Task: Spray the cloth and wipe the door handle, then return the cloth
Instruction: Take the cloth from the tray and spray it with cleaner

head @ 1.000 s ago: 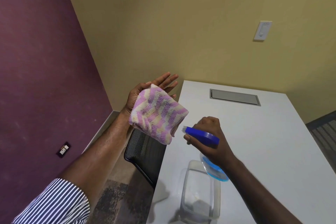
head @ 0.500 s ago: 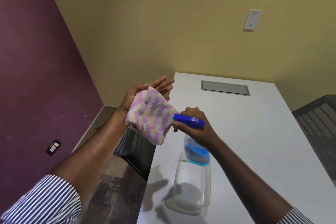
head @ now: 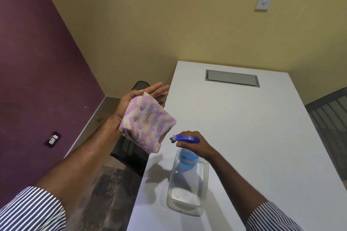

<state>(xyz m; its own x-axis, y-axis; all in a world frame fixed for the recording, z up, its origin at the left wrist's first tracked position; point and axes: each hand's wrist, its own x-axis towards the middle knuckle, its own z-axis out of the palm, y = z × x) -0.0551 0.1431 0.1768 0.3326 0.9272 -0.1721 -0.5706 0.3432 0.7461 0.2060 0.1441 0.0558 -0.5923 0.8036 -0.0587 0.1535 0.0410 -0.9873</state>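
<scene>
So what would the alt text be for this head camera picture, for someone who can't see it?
A person's left hand holds a folded pink, purple and cream cloth on its open palm, while the right hand aims a blue spray bottle at it. Below sits a clear plastic container on a white table, beside yellow and purple walls.

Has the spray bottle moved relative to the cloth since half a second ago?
Yes. The spray bottle nozzle was up against the cloth; now it sits lower, with a gap, just above the clear container.
</scene>
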